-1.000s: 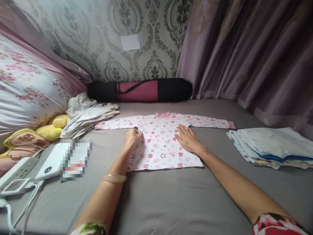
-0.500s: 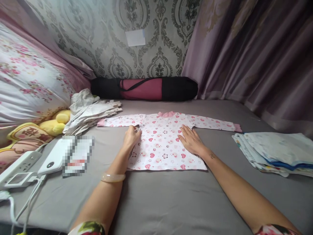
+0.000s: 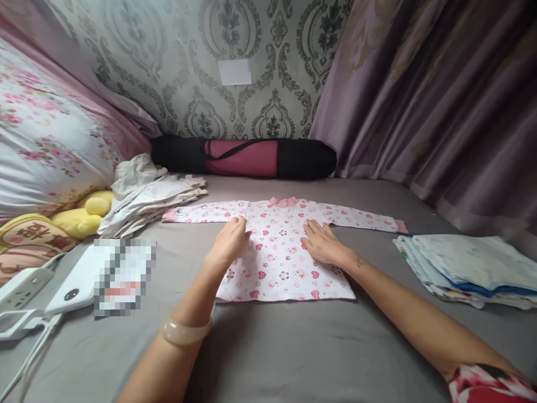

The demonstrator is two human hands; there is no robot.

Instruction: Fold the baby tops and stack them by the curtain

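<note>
A child's long-sleeved shirt (image 3: 279,252), white with pink hearts and flowers, lies spread flat with both sleeves out to the sides and its pink collar at the far end. My left hand (image 3: 230,242) is at the shirt's left side, just below the sleeve. Its fingers are bent together at the fabric edge, and the fingertips are partly hidden. On the right side of the body, my right hand (image 3: 324,242) rests palm down with its fingers spread and nothing held.
Folded cloths (image 3: 474,268) are stacked at right. Pale clothes (image 3: 146,193) lie at back left, near a yellow plush toy (image 3: 81,218). A white device (image 3: 79,285) and a power strip (image 3: 25,288) sit at left. Against the wall lies a black and maroon bag (image 3: 241,157).
My left hand has shifted slightly rightward over the shirt's side edge. The right hand stays on the shirt with its fingers a little more bent. The view has tilted slightly.
</note>
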